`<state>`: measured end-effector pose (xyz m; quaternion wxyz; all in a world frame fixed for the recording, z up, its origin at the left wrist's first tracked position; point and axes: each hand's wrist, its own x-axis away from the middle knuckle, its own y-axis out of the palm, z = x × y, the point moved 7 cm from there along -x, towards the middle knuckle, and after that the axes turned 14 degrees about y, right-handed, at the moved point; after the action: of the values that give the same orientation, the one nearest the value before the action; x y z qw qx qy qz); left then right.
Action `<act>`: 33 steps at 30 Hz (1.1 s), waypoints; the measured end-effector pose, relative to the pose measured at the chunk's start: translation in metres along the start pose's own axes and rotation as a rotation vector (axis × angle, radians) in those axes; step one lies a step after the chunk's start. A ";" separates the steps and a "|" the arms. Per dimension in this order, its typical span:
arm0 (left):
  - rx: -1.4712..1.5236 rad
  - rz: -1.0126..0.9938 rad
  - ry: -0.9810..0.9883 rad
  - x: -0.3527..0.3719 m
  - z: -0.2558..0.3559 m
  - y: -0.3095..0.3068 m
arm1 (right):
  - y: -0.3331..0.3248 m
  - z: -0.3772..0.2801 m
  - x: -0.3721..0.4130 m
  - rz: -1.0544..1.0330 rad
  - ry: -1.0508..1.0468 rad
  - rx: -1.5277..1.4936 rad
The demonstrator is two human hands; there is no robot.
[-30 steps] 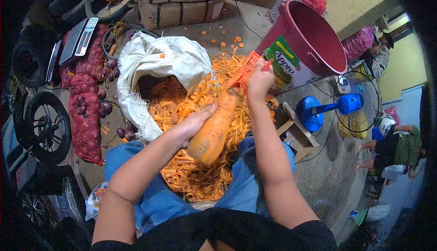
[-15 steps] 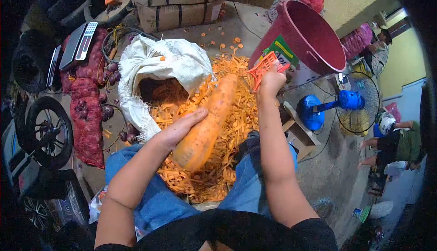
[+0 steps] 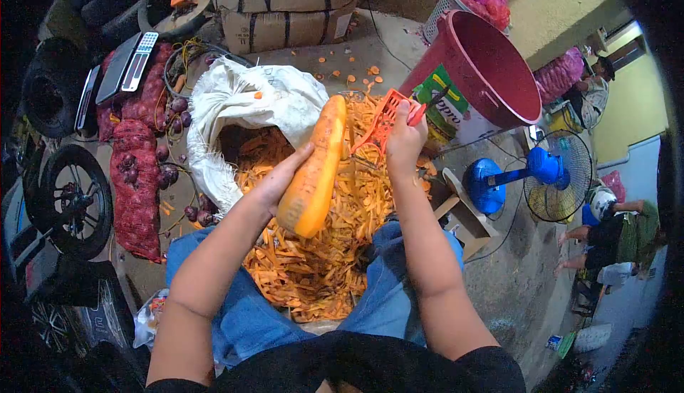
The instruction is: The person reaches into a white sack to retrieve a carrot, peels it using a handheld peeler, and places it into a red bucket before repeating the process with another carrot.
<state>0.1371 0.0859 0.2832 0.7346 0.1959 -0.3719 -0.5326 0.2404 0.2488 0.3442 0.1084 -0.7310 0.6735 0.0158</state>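
Note:
My left hand (image 3: 280, 177) is wrapped around a large orange carrot (image 3: 313, 168), tilted with its narrow end up and away from me. A smooth, brighter band runs down the carrot's right side; the rest keeps rough, spotted skin. In my right hand (image 3: 406, 140) is an orange-red peeler (image 3: 380, 121) with a perforated body, just right of the carrot's upper end. A thin strip of peel hangs between the carrot and the peeler. Below both hands, between my knees, lies a deep heap of carrot peelings (image 3: 313, 279).
A white woven sack (image 3: 274, 97) lies open beyond the peelings. Right of it stands a tall maroon bucket (image 3: 434, 65). Red net bags of onions (image 3: 135, 186) and a scale (image 3: 125, 72) are at left. A blue fan (image 3: 545, 165) and other people are at right.
The peeler has moved left and closer to the carrot. The carrot has turned and tilted more upright, now showing a bright peeled band along its right side.

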 end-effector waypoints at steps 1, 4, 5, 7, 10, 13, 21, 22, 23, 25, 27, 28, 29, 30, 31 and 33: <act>-0.001 0.000 0.000 0.000 0.001 0.001 | -0.001 0.001 0.000 0.005 0.001 -0.007; 0.107 -0.034 -0.001 0.001 0.002 0.007 | -0.002 0.004 0.000 0.016 0.090 -0.075; 0.112 0.007 0.006 -0.001 0.001 0.003 | -0.003 0.008 0.000 0.024 0.174 -0.135; 0.120 0.051 0.012 -0.005 -0.003 -0.002 | 0.002 0.017 0.002 -0.019 0.387 -0.221; 0.142 0.071 0.030 -0.015 -0.010 -0.013 | 0.017 0.018 0.019 -0.113 0.583 -0.362; 0.160 0.086 0.052 -0.022 -0.015 -0.023 | 0.029 0.008 0.039 -0.247 0.617 -0.495; 0.129 0.097 0.127 -0.026 -0.005 -0.019 | 0.052 0.014 0.061 -0.475 0.533 -0.359; 0.129 0.097 0.129 -0.026 -0.005 -0.018 | 0.054 0.017 0.063 -0.488 0.541 -0.364; 0.125 0.094 0.137 -0.024 -0.003 -0.016 | 0.056 0.018 0.064 -0.502 0.548 -0.370; 0.117 0.077 0.161 -0.027 0.000 -0.013 | 0.054 0.014 0.067 -0.484 0.487 -0.280; 0.177 0.178 0.188 -0.029 -0.003 -0.019 | 0.051 0.010 0.059 -0.457 0.426 -0.185; 0.221 0.157 0.172 -0.031 -0.005 -0.017 | 0.048 0.009 0.057 -0.428 0.376 -0.052; 0.221 0.167 0.157 -0.031 -0.006 -0.018 | 0.045 0.010 0.061 -0.400 0.342 0.082; 0.212 0.168 0.139 -0.031 -0.006 -0.019 | 0.048 0.003 0.063 -0.435 0.348 -0.090; 0.201 0.164 0.130 -0.030 -0.006 -0.019 | 0.049 0.006 0.067 -0.438 0.360 -0.094; 0.186 0.161 0.132 -0.029 -0.003 -0.015 | 0.053 0.003 0.064 -0.473 0.311 -0.228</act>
<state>0.1253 0.1074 0.2612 0.7766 0.2673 -0.3850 -0.4210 0.1946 0.1826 0.3235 -0.0782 -0.8687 0.4869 -0.0466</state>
